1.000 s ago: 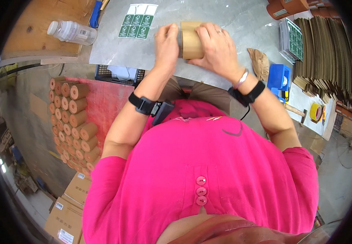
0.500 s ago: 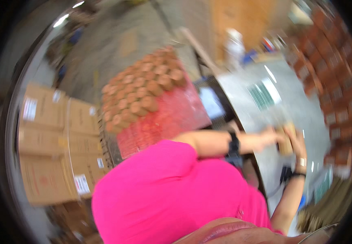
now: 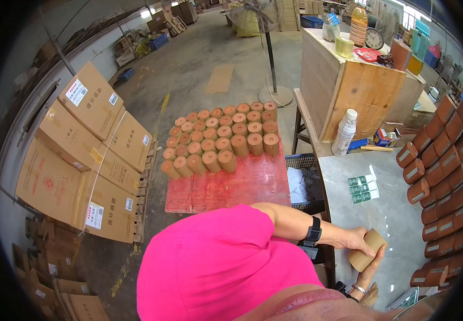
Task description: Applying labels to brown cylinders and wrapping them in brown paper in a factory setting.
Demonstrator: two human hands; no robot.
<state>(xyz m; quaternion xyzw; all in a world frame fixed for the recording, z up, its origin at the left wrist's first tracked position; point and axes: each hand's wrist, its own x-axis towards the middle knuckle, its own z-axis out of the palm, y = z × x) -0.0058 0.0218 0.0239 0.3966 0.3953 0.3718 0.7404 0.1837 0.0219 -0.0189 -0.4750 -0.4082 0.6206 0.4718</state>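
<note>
And here's the plain tan cardboard cylinder (image 3: 360, 260), leaning, left hand (image 3: 356, 238) and right hand (image 3: 369, 273) gripping, fingers half-curled, near the shiny grey surface (image 3: 403, 219)'s left edge; concrete floor (image 3: 188, 80) beyond!

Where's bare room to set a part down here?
Grey tabletop: open patch between the green-and-white label sheet, the held tan cylinder and the reddish-brown stack. Red board: bare strip on the near side of its standing cylinders. Crowded: tabletop's right side under that stack, and its far end by the white-capped bottle.
</note>
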